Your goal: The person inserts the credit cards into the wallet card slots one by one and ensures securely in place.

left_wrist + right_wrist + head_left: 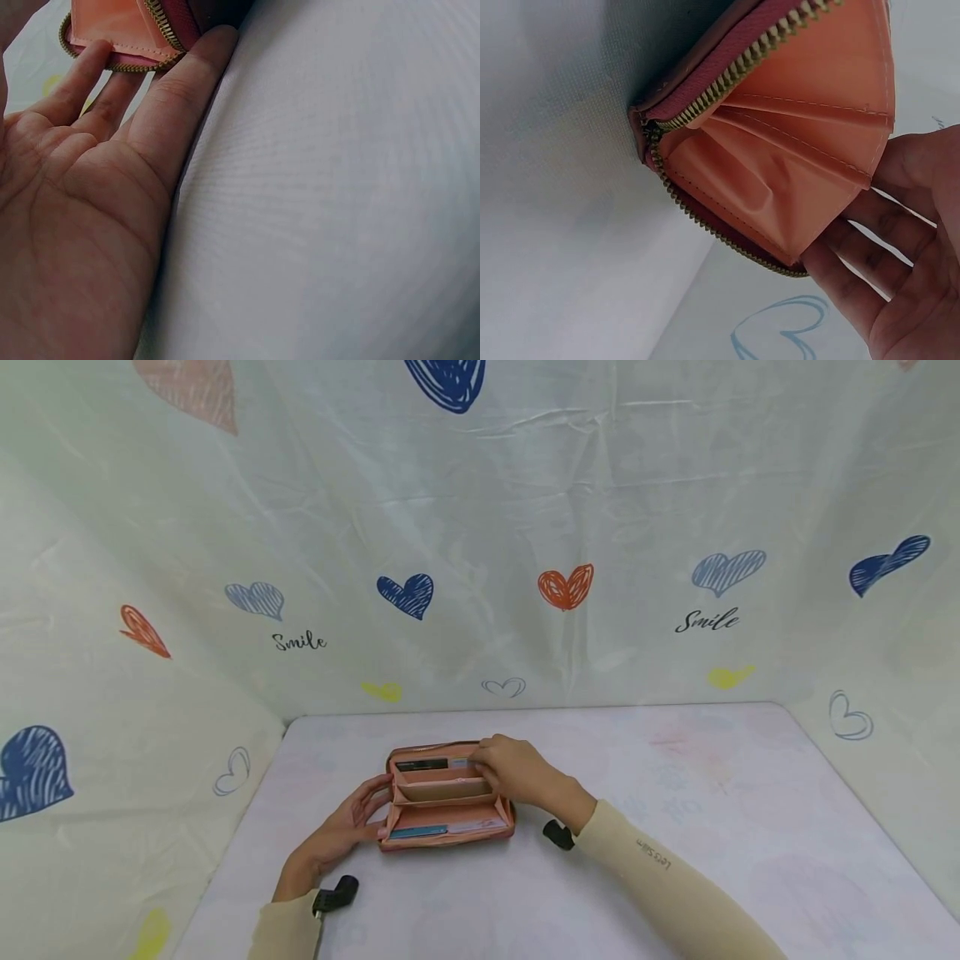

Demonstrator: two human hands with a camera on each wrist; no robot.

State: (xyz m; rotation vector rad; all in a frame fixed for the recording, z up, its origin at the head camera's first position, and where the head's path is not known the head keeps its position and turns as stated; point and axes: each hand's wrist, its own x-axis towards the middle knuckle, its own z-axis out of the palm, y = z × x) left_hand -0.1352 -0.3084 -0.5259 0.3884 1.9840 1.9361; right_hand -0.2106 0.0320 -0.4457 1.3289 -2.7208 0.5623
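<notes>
A peach-coloured zip-around wallet lies unzipped and spread on the table, its pleated compartments facing up. My left hand holds the left end, thumb low near the front corner and fingers farther back. One fingertip overlaps the brass zip edge in the left wrist view. At the back right corner, my right hand bends its fingers into the rear compartment beside a pale card. A dark card sits left of that. The wallet's folded side panel hides the right fingertips, so I cannot tell what they pinch.
A blue card and a pale printed card sit in the front pocket. The white table extends to both sides. A heart-patterned curtain hangs behind it. Black wrist cameras are strapped at both cuffs.
</notes>
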